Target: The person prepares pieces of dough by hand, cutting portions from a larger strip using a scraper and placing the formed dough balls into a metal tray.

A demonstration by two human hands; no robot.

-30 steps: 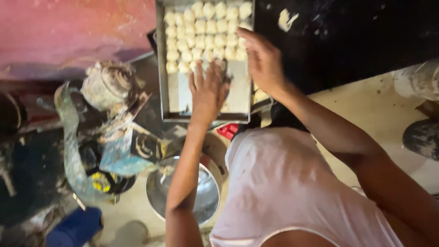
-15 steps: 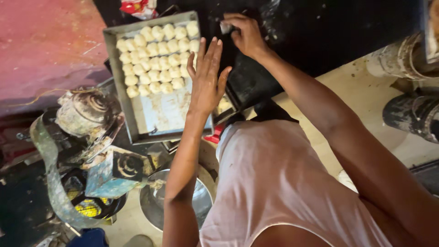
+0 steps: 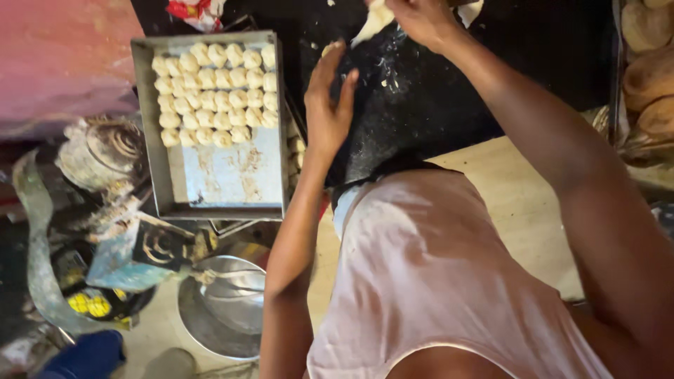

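A grey metal tray (image 3: 225, 186) stands to the left of the dark floured worktop (image 3: 449, 91). Its far half is filled with several rows of small pale dough balls (image 3: 214, 88); its near half is bare. My left hand (image 3: 330, 105) hovers just right of the tray over the worktop's edge, fingers apart and holding nothing. At the top edge of the view, my right hand (image 3: 421, 17) grips a pale strip of dough (image 3: 372, 24) that hangs from it onto the worktop.
A round steel bowl (image 3: 225, 305) sits on the floor below the tray. Cluttered metal parts and a coiled object (image 3: 105, 151) lie at left. Large brown loaves (image 3: 649, 70) are stacked at the far right. A red wall (image 3: 63, 60) is at upper left.
My left hand has left the tray and moved right to the worktop's edge. My right hand has reached farther up and now holds a strip of dough.
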